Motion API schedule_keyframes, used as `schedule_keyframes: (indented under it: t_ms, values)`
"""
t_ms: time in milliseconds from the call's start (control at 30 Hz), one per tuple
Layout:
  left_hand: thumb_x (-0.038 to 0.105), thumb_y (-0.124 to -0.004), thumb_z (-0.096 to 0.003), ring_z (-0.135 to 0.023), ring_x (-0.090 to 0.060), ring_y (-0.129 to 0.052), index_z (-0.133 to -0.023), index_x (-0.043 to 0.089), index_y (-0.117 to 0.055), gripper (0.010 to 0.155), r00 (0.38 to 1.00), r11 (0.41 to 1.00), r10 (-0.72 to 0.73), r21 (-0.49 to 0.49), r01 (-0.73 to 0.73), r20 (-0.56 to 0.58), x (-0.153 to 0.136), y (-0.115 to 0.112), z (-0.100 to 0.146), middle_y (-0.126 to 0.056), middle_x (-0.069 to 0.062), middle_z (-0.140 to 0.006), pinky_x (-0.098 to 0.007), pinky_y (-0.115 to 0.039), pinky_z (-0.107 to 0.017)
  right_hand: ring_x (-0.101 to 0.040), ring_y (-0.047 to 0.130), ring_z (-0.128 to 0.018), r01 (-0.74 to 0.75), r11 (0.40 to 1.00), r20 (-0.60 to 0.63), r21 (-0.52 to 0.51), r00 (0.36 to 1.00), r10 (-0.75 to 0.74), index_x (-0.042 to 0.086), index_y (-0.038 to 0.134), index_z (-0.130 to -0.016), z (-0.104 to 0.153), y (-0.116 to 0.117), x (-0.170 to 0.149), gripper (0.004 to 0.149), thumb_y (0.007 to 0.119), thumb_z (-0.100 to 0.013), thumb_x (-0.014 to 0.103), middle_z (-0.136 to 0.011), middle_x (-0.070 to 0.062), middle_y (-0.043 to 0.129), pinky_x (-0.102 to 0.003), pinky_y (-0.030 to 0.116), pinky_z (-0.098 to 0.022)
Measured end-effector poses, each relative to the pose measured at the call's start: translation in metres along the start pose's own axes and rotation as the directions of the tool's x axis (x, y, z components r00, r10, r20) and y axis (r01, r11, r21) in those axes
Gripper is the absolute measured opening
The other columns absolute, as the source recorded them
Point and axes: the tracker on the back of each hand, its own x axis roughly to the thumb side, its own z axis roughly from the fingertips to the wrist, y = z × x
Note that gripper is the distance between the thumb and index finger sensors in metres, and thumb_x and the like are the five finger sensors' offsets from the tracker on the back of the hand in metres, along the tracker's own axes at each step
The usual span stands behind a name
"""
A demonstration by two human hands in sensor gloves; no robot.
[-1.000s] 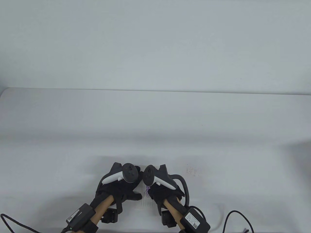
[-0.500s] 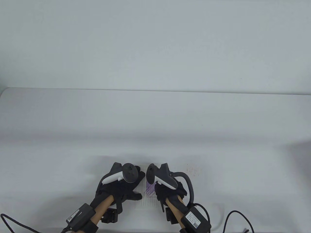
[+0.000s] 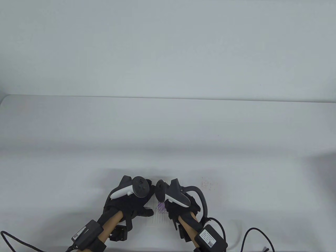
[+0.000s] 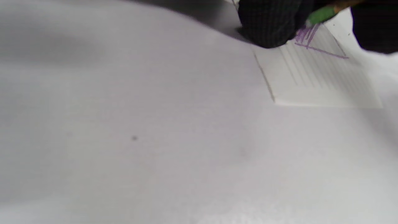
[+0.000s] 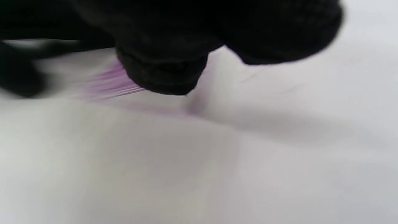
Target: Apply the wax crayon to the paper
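A small lined white paper (image 3: 160, 219) lies at the table's near edge between my hands. Purple crayon strokes (image 3: 162, 207) cover its upper part; they also show in the left wrist view (image 4: 307, 35). My left hand (image 3: 147, 200) rests flat on the paper's left edge, fingers spread. My right hand (image 3: 164, 204) grips a crayon with a green wrapper (image 4: 321, 15), its tip down on the purple patch. In the table view the crayon is hidden under the hand and tracker. The right wrist view is blurred: dark gloved fingers (image 5: 161, 71) over purple strokes (image 5: 108, 85).
The white table (image 3: 168, 131) stretches back to its far edge. Reddish specks (image 3: 207, 185) mark the surface right of my right hand. Black cables lie at the bottom right (image 3: 252, 233) and bottom left (image 3: 10, 239).
My right hand swung right and back left over the paper with the crayon, and the purple patch has grown. My left hand has stayed in place.
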Motion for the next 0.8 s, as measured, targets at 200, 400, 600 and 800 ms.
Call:
schedule_keyframes:
  t_ms: [200, 400, 600, 800]
  values:
    - [0.052, -0.065, -0.0552, -0.101, -0.017, 0.031, -0.105, 0.043, 0.009, 0.09, 1.0, 1.0, 0.001, 0.002, -0.001, 0.0, 0.0, 0.0, 0.0, 0.027, 0.015, -0.108, -0.056, 0.02, -0.069, 0.001, 0.09, -0.008, -0.135, 0.981, -0.273, -0.137, 0.958, 0.093, 0.007, 0.08, -0.082, -0.003, -0.009, -0.02, 0.041, 0.069, -0.054, 0.034, -0.037, 0.0, 0.099, -0.028, 0.087, -0.014]
    - [0.052, -0.065, -0.0553, -0.1, -0.018, 0.031, -0.105, 0.043, 0.009, 0.09, 1.0, 1.0, 0.004, -0.001, -0.004, 0.001, 0.0, 0.0, 0.0, 0.027, 0.015, -0.108, -0.055, 0.02, -0.069, 0.001, 0.09, -0.009, 0.067, 0.998, -0.094, 0.013, 0.993, -0.065, 0.006, 0.08, -0.083, -0.002, -0.002, -0.017, 0.042, 0.07, -0.054, 0.034, -0.038, -0.001, 0.099, -0.028, 0.087, -0.015]
    - [0.052, -0.065, -0.0552, -0.1, -0.018, 0.031, -0.105, 0.043, 0.009, 0.09, 1.0, 1.0, 0.003, 0.0, -0.003, 0.0, 0.0, 0.0, 0.0, 0.027, 0.015, -0.108, -0.056, 0.02, -0.069, 0.001, 0.09, -0.009, -0.152, 0.97, -0.325, -0.188, 0.942, 0.085, 0.006, 0.081, -0.082, -0.001, -0.009, -0.026, 0.041, 0.071, -0.053, 0.034, -0.037, -0.001, 0.099, -0.029, 0.086, -0.014]
    - [0.052, -0.065, -0.0552, -0.1, -0.017, 0.032, -0.105, 0.043, 0.009, 0.09, 1.0, 1.0, 0.006, -0.001, -0.006, 0.001, 0.0, 0.0, 0.0, 0.027, 0.015, -0.108, -0.055, 0.02, -0.068, 0.0, 0.09, -0.009, 0.003, 1.0, -0.122, 0.011, 0.993, -0.002, 0.008, 0.08, -0.082, 0.003, -0.002, -0.014, 0.04, 0.071, -0.053, 0.034, -0.038, 0.0, 0.099, -0.029, 0.087, -0.015]
